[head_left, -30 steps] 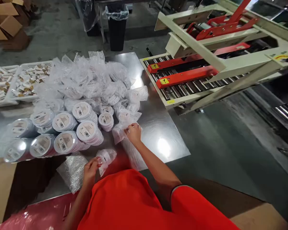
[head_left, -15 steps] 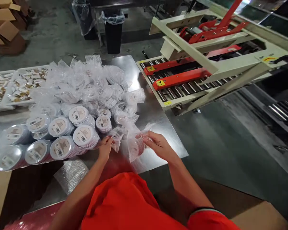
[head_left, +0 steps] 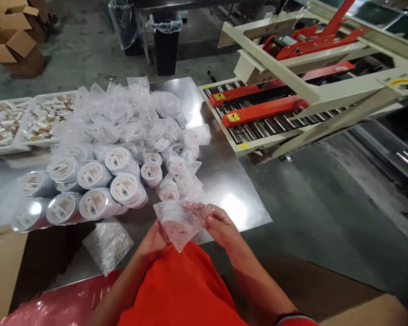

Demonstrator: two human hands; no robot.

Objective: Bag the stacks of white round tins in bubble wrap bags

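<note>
Both my hands hold one small bubble-wrap pouch (head_left: 181, 222) above the front edge of the steel table (head_left: 221, 181). My left hand (head_left: 153, 242) grips its lower left side from below, fingers mostly hidden behind the pouch. My right hand (head_left: 221, 226) pinches its right edge with closed fingers. Just beyond the pouch lies a heap of filled bubble-wrap pouches (head_left: 129, 117). To the left lie rows of stacked round labelled tins (head_left: 98, 181) on their sides.
A loose bubble-wrap pouch (head_left: 107, 244) lies near the front left. White baskets of small items (head_left: 17, 122) stand at the far left. A roller conveyor with red guides (head_left: 275, 104) runs on the right. A black bin (head_left: 166, 43) and cardboard boxes (head_left: 10, 43) stand on the floor behind.
My hands have come together and drawn back toward my body with one pouch held between them. A second ago they were apart, each at a different pouch on the table.
</note>
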